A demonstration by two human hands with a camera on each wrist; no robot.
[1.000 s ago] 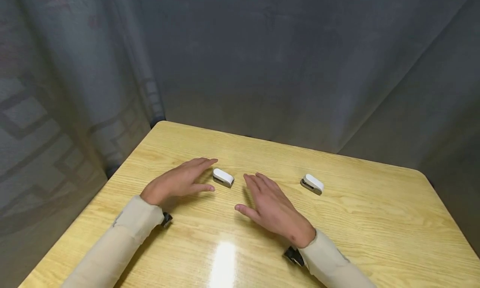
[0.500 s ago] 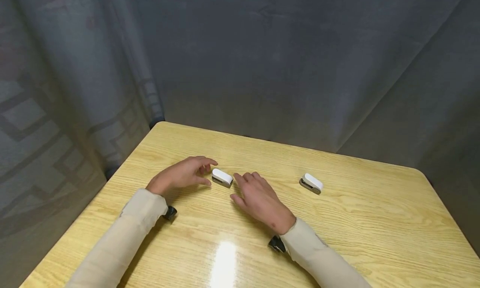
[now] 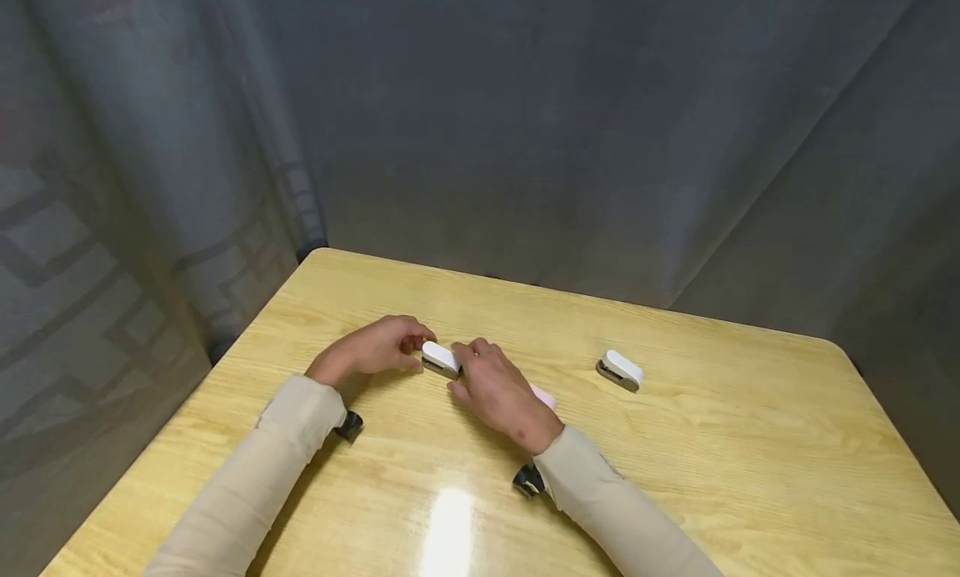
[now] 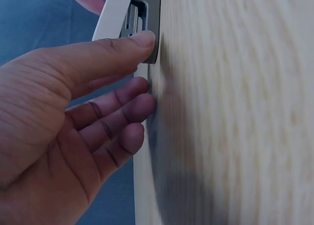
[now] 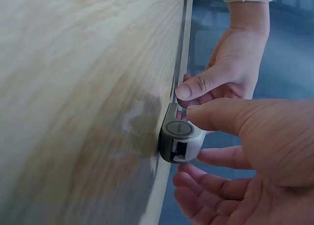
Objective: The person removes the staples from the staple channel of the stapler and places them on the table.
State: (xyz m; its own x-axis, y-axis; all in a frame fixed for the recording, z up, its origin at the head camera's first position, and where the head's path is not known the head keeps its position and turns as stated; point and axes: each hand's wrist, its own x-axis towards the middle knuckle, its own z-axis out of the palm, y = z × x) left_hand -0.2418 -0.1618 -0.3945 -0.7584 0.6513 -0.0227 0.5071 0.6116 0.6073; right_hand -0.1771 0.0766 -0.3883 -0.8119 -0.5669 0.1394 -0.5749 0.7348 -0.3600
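A small white-and-grey stapler [image 3: 439, 357] lies on the wooden table between both hands. At its left end is my left hand [image 3: 378, 346]; in the left wrist view the thumb [image 4: 143, 39] lies over the grey base [image 4: 153, 18], and the other fingers curl loosely below. My right hand [image 3: 497, 391] has the right end between thumb [image 5: 216, 116] and index finger [image 5: 226, 157], its remaining fingers loose. The rounded rear of the stapler [image 5: 179, 141] faces the right wrist camera.
A second white-and-grey stapler [image 3: 620, 369] lies farther right on the table [image 3: 735, 444]. Something pale pink [image 3: 543, 395] peeks out from behind the right hand, mostly hidden. Grey curtains [image 3: 525, 143] hang behind the table and at its left side.
My right hand has moved left to the stapler's right end, uncovering the pink thing. The left hand's fingers have curled in at the other end. Neither stapler has visibly shifted on the table.
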